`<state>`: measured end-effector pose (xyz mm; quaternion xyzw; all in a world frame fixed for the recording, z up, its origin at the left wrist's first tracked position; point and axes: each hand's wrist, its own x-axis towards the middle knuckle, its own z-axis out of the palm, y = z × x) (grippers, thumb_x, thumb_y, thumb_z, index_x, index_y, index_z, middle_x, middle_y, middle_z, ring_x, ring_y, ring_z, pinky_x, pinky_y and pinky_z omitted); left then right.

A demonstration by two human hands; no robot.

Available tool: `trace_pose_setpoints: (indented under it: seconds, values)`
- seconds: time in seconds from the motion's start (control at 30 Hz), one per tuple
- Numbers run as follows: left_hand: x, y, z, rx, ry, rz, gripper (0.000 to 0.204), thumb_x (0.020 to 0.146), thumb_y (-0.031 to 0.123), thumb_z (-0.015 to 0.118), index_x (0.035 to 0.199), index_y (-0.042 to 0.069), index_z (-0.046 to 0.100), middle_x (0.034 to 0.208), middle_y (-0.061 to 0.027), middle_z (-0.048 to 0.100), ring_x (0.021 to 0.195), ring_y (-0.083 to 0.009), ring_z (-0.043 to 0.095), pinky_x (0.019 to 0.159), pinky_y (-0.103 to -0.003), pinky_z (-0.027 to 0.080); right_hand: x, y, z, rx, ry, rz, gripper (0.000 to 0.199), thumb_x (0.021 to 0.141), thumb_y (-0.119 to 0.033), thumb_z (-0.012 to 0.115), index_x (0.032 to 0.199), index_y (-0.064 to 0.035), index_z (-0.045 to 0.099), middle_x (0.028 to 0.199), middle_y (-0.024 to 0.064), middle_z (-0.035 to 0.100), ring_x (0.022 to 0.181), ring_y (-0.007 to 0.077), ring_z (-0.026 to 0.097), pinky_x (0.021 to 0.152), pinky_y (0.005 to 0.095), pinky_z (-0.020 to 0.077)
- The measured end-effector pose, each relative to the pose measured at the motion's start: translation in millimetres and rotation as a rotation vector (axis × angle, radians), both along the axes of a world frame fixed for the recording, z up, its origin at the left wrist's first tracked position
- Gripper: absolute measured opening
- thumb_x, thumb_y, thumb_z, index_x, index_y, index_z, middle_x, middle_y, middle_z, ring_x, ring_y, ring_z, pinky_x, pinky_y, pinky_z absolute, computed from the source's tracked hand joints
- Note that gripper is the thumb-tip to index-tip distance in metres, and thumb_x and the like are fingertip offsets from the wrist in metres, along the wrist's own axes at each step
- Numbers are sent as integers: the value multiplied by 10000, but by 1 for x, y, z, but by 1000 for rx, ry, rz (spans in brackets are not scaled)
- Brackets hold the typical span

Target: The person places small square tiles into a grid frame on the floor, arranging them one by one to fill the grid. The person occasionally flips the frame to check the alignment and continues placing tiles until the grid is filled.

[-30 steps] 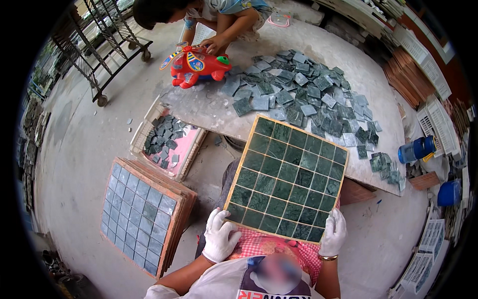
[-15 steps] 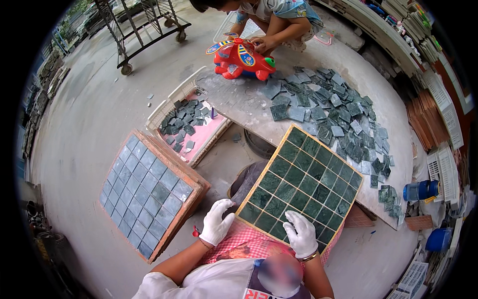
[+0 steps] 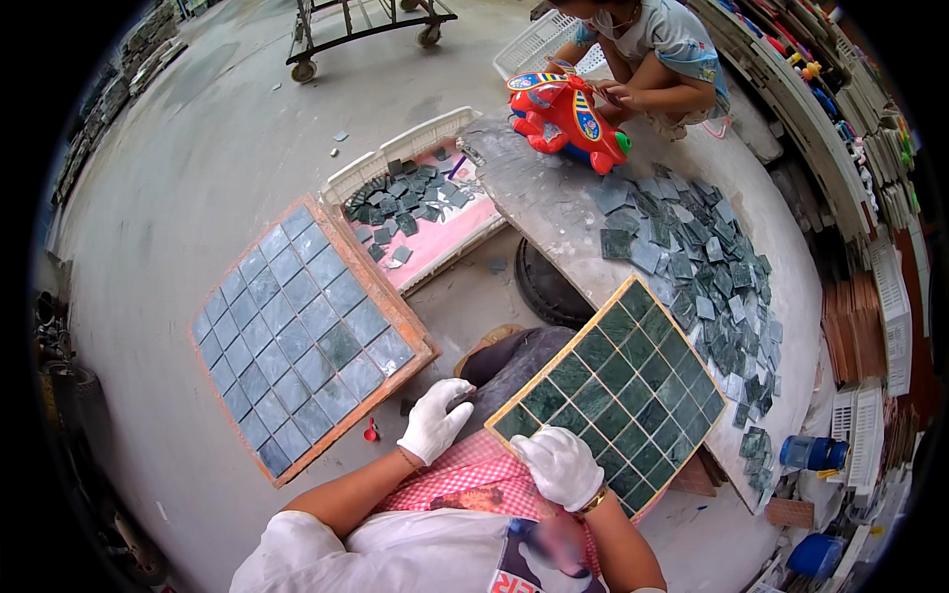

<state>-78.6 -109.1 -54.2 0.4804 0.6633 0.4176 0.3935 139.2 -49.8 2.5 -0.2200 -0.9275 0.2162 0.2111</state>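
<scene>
A framed board of dark green square tiles [image 3: 633,395] slants across my lap. Over its near edge, close to the left corner, my white-gloved right hand [image 3: 560,466] has its fingers bent and bunched against the tiles; whatever is under the fingertips is hidden. Just left of that corner, my gloved left hand [image 3: 433,423] is curled, thumb toward forefinger, with a small dark bit at the tips too unclear to name. Left of it, a stack of reddish boards [image 3: 420,348] carries a board of grey-blue tiles [image 3: 297,326].
Loose green tiles [image 3: 707,257] are heaped on a grey slab [image 3: 554,212]. A white crate [image 3: 395,148] holds more tiles. Beyond, a person [image 3: 652,69] crouches behind a red toy aircraft [image 3: 568,119]. A red scoop [image 3: 371,431] lies left of my lap; a blue jug [image 3: 816,453] stands right.
My right hand has moved left along the board's near edge and its fingers have closed up. My left fingers have drawn together. The whole view has shifted.
</scene>
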Motion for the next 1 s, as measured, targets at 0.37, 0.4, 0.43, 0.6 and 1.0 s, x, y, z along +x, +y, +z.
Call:
trace_pose_setpoints:
  seconds: [0.37, 0.4, 0.43, 0.6, 1.0]
  values:
    - [1, 2, -7, 4, 34, 8, 261, 810, 92, 612, 1062, 23, 605, 1060, -145, 619, 994, -275, 609, 881, -334, 477, -22, -18, -3, 43, -170, 102, 280, 727, -124, 576, 1005, -99, 602, 720, 20, 498, 673, 204, 552, 577, 328, 480]
    - [1, 1, -8, -2, 27, 8, 262, 810, 92, 613, 1062, 23, 605, 1059, -145, 619, 994, -275, 609, 882, -333, 476, -24, -21, -4, 41, -174, 96, 293, 722, -124, 577, 1013, -100, 599, 721, 19, 496, 676, 203, 553, 578, 328, 480]
    - [1, 1, -9, -8, 19, 7, 263, 810, 92, 613, 1063, 23, 605, 1058, -145, 620, 994, -275, 609, 882, -332, 476, -25, -25, -4, 9, -275, 80, 287, 748, -119, 567, 1033, -91, 587, 734, 38, 540, 694, 231, 578, 595, 346, 489]
    - [1, 4, -14, 24, -9, 26, 267, 812, 84, 606, 1069, 9, 599, 1055, -144, 624, 987, -262, 615, 879, -328, 476, -21, -36, 9, -319, -158, 88, 265, 807, -62, 563, 1070, -36, 586, 816, 108, 643, 760, 267, 634, 658, 367, 521]
    - [11, 19, -13, 17, -176, 66, 279, 823, 44, 597, 1094, -21, 578, 1079, -141, 631, 1007, -226, 620, 895, -310, 479, 2, -10, 17, -260, -36, -141, 150, 822, -46, 612, 970, -21, 606, 854, 129, 655, 770, 300, 636, 665, 371, 528]
